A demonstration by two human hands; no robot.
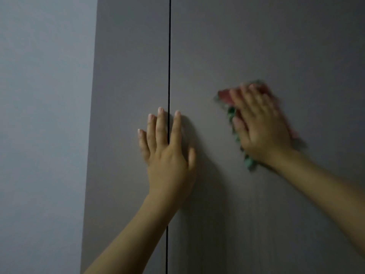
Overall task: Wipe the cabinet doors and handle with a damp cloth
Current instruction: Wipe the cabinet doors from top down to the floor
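Observation:
Two flat grey cabinet doors fill the view, the left door (128, 76) and the right door (276, 46), split by a dark vertical gap (169, 56). My left hand (167, 147) lies flat with straight fingers across that gap, palm against both doors. My right hand (260, 127) presses a red and green cloth (224, 95) flat against the right door; hand and cloth are blurred. Most of the cloth is hidden under the hand. No handle is in view.
A pale blue-grey wall (43, 115) runs along the left side, meeting the left door's outer edge at about a quarter of the view's width. The light is dim.

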